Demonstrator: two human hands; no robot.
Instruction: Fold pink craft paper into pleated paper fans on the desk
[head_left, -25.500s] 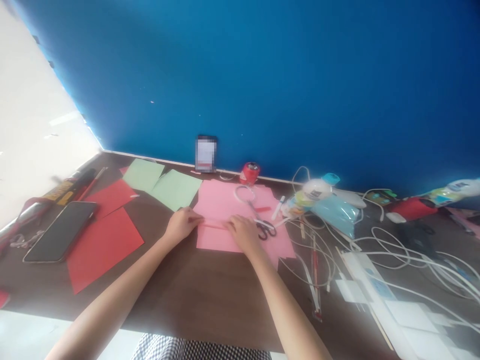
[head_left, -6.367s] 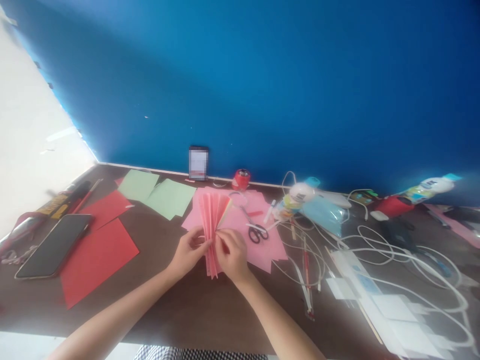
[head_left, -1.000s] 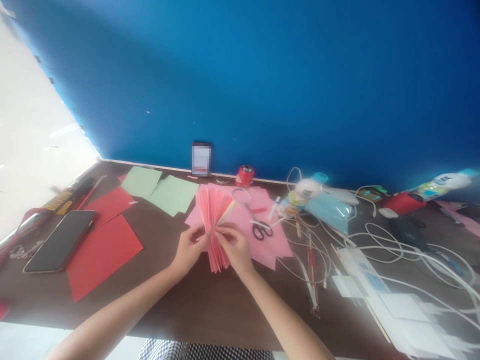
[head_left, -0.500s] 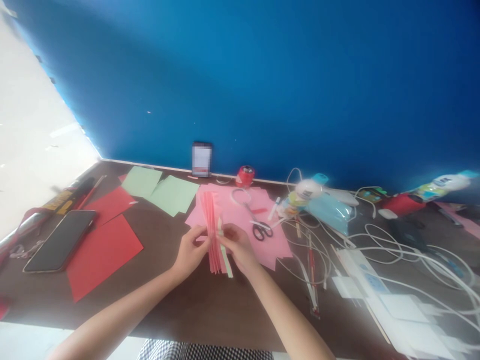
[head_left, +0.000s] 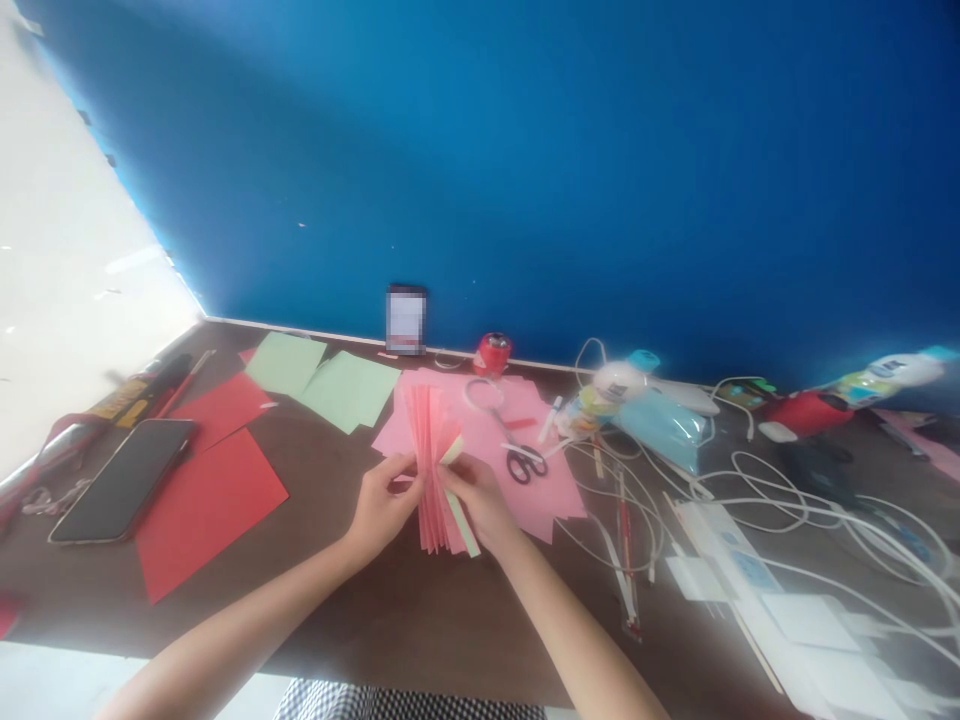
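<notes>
Between my two hands stands a pleated pink paper (head_left: 429, 425), pinched at its middle so both ends fan out. My left hand (head_left: 386, 500) is closed on its left side, thumb and fingers meeting at the folds. On the right side, my right hand (head_left: 476, 495) pinches the folds, with a pale green strip (head_left: 463, 520) along that edge. Under and behind the pleats lie pink paper sheets (head_left: 450, 385). Scissors (head_left: 517, 450) with dark handles rest on those sheets, right of my right hand.
Red paper sheets (head_left: 217, 510) and a phone (head_left: 124, 480) lie at left, with green sheets (head_left: 352, 385) behind. A red round container (head_left: 492, 353) stands near the blue wall (head_left: 525, 180). Glue bottles (head_left: 611, 390), tangled white cables (head_left: 757, 495) and a power strip (head_left: 731, 550) fill the right.
The pleats have spread wider at the top and bottom. The green strip's lower end has swung to the right. Both hands stay in nearly the same place.
</notes>
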